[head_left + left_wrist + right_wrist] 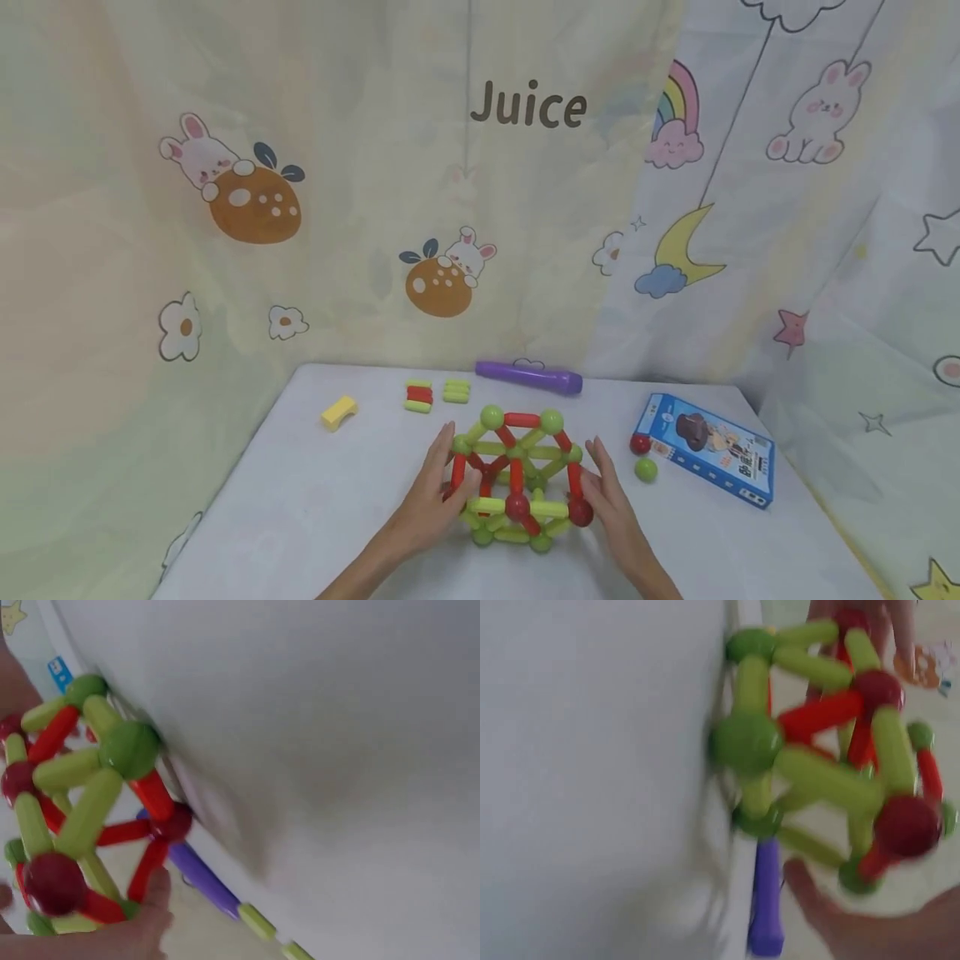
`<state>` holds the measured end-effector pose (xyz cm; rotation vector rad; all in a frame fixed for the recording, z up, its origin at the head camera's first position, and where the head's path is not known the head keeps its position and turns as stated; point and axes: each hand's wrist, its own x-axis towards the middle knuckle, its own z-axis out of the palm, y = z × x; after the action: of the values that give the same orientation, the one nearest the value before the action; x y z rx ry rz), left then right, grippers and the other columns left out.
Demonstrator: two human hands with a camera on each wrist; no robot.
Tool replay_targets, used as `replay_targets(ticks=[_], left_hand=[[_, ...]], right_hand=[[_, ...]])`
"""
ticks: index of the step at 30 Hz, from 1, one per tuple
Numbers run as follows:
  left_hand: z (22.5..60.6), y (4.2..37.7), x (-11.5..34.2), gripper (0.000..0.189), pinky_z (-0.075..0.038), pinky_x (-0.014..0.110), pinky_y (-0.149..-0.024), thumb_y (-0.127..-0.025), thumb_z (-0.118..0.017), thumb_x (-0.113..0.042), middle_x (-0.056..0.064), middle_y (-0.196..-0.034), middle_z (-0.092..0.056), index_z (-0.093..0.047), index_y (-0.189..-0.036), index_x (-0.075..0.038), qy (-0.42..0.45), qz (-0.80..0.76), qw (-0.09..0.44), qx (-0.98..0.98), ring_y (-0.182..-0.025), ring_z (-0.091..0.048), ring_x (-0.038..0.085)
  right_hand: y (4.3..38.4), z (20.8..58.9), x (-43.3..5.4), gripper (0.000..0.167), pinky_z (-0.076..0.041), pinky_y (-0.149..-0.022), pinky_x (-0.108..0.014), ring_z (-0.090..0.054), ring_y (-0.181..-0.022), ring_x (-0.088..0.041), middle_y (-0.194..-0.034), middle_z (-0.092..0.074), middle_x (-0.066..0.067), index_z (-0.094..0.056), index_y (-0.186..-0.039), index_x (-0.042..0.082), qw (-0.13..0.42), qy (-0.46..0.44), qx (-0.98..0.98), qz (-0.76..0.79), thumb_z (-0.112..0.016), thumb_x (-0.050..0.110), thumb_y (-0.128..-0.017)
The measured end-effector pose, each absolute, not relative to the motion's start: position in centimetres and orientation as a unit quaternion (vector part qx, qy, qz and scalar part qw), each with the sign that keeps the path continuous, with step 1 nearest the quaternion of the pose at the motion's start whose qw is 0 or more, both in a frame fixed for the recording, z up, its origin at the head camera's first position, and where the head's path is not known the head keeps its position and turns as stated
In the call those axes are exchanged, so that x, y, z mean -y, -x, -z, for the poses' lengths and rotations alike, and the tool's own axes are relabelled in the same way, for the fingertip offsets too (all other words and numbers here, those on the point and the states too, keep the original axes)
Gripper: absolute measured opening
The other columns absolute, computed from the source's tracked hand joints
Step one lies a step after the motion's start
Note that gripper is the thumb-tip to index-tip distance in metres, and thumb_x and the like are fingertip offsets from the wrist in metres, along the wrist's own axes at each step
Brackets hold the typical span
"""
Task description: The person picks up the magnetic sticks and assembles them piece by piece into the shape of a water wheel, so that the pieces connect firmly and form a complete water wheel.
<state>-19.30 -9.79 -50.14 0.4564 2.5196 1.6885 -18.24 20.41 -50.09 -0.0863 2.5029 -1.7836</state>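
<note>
A magnetic ball-and-rod structure (517, 475) of red and green balls joined by red and yellow-green rods stands near the front of the white table. My left hand (427, 504) holds its left side, thumb toward the front and fingers farther back. On the opposite side, my right hand (618, 525) grips it beside a red corner ball (581, 512). In the left wrist view, the left hand (142, 937) reaches along the structure's edge below a dark red ball (56, 883). The right wrist view has the right hand (885, 930) close around the lower end.
Behind the structure lie a purple stick (528, 377) and short red and yellow-green rods (418, 396). A yellow arched block (339, 412) sits back left. At right are a blue box (708, 446), a loose red ball (640, 443) and a green ball (646, 470). Printed curtains (360, 208) hang behind.
</note>
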Motion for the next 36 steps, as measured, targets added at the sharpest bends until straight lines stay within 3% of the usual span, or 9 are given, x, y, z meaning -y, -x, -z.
replay_targets(ticks=[4,7,11,15,20,25,28,31,36], left_hand=[[50.2,19.5,11.6,0.116,-0.055,0.051,-0.108,-0.091,-0.088,-0.039,0.011,-0.18,-0.016,-0.008,-0.175,-0.026,-0.169,-0.544,0.08,-0.818,-0.157,-0.037,0.043],[50.2,19.9,12.2,0.122,-0.058,0.042,-0.104,-0.085,-0.094,-0.032,0.01,-0.179,-0.021,-0.012,-0.175,-0.024,-0.19,-0.528,0.091,-0.823,-0.155,-0.04,0.041],[50.2,20.2,12.1,0.121,-0.058,0.033,-0.1,-0.084,-0.096,-0.029,0.009,-0.177,-0.025,-0.016,-0.174,-0.022,-0.199,-0.519,0.08,-0.828,-0.153,-0.043,0.039],[50.4,20.4,11.7,0.12,-0.059,0.032,-0.099,-0.084,-0.096,-0.027,0.009,-0.178,-0.025,-0.017,-0.174,-0.022,-0.196,-0.521,0.073,-0.828,-0.152,-0.044,0.039],[50.6,20.8,11.2,0.119,-0.059,0.035,-0.1,-0.084,-0.096,-0.026,0.009,-0.178,-0.024,-0.017,-0.174,-0.022,-0.195,-0.515,0.066,-0.832,-0.152,-0.044,0.038],[49.5,21.3,12.4,0.124,-0.059,0.047,-0.103,-0.084,-0.095,-0.031,0.013,-0.178,-0.022,-0.011,-0.175,-0.025,-0.183,-0.521,0.112,-0.826,-0.153,-0.043,0.042],[48.5,23.0,14.3,0.105,-0.055,0.055,-0.107,-0.092,-0.088,-0.031,0.015,-0.175,-0.031,-0.021,-0.173,-0.021,-0.156,-0.541,0.093,-0.821,-0.152,-0.044,0.044],[48.6,25.9,16.0,0.072,-0.054,0.056,-0.108,-0.1,-0.08,-0.026,0.015,-0.164,-0.05,-0.046,-0.163,-0.012,-0.097,-0.522,0.015,-0.848,-0.148,-0.051,0.041],[50.7,30.2,17.7,0.049,-0.06,0.049,-0.098,-0.101,-0.076,-0.017,0.018,-0.147,-0.065,-0.063,-0.146,-0.004,0.021,-0.461,-0.031,-0.886,-0.129,-0.066,0.038]], right_hand=[[17.6,51.3,-22.9,0.109,-0.052,-0.11,-0.056,-0.033,-0.157,-0.051,-0.179,-0.011,-0.022,-0.001,-0.174,0.016,0.045,0.071,-0.821,0.565,-0.08,0.018,-0.098],[17.8,51.8,-23.3,0.12,-0.055,-0.107,-0.048,-0.037,-0.156,-0.048,-0.18,-0.015,-0.017,-0.009,-0.174,0.02,0.048,0.09,-0.824,0.557,-0.092,0.017,-0.088],[18.2,51.8,-22.8,0.11,-0.054,-0.109,-0.045,-0.042,-0.153,-0.045,-0.179,-0.022,-0.011,-0.025,-0.173,0.023,0.044,0.084,-0.81,0.579,-0.093,0.019,-0.086],[18.3,51.7,-22.4,0.107,-0.054,-0.109,-0.043,-0.044,-0.152,-0.045,-0.178,-0.026,-0.01,-0.028,-0.172,0.022,0.043,0.069,-0.802,0.592,-0.093,0.016,-0.087],[18.6,51.9,-22.5,0.105,-0.054,-0.108,-0.042,-0.045,-0.152,-0.045,-0.178,-0.027,-0.01,-0.029,-0.171,0.022,0.037,0.066,-0.802,0.593,-0.092,0.016,-0.087],[18.5,51.7,-23.0,0.106,-0.056,-0.106,-0.039,-0.044,-0.151,-0.047,-0.178,-0.023,-0.014,-0.025,-0.172,0.021,0.036,0.088,-0.804,0.587,-0.09,0.014,-0.089],[18.0,51.5,-24.0,0.1,-0.059,-0.099,-0.031,-0.049,-0.148,-0.045,-0.175,-0.029,-0.019,-0.027,-0.171,0.018,0.002,0.102,-0.808,0.581,-0.087,0.011,-0.092],[17.6,51.4,-24.8,0.086,-0.058,-0.092,-0.023,-0.061,-0.139,-0.035,-0.167,-0.043,-0.022,-0.037,-0.167,0.014,-0.033,0.089,-0.809,0.58,-0.084,0.01,-0.094],[17.4,52.0,-24.8,0.074,-0.057,-0.091,-0.02,-0.068,-0.129,-0.02,-0.16,-0.052,-0.021,-0.044,-0.162,0.01,-0.009,0.056,-0.802,0.594,-0.081,0.013,-0.098]])
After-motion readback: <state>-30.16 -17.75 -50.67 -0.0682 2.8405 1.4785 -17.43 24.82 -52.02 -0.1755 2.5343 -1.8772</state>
